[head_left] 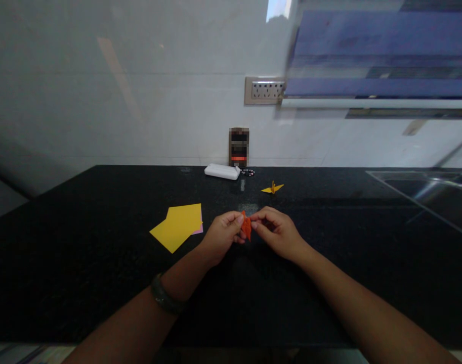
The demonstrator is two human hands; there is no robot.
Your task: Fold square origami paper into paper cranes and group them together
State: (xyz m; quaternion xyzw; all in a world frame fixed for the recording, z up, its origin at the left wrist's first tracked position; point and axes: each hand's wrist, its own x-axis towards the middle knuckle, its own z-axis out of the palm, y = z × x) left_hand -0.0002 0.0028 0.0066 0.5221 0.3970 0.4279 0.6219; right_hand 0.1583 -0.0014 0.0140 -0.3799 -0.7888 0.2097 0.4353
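Note:
A small folded piece of orange paper (pixel 246 227) is pinched between both my hands above the black counter (pixel 82 263). My left hand (pixel 222 235), with a dark bangle on its wrist, grips the paper's left side with closed fingers. From the right, my right hand (pixel 277 231) pinches it with thumb and forefinger. A finished yellow paper crane (pixel 272 188) stands farther back on the counter. To the left of my hands lie flat yellow paper sheets (pixel 178 225), with a pink sheet edge showing beneath them.
A white flat case (pixel 222 171) and a small beaded item lie at the counter's back by the wall, next to an upright phone-like object (pixel 239 147). A wall socket (pixel 264 90) is above. A steel sink (pixel 431 194) is at the right.

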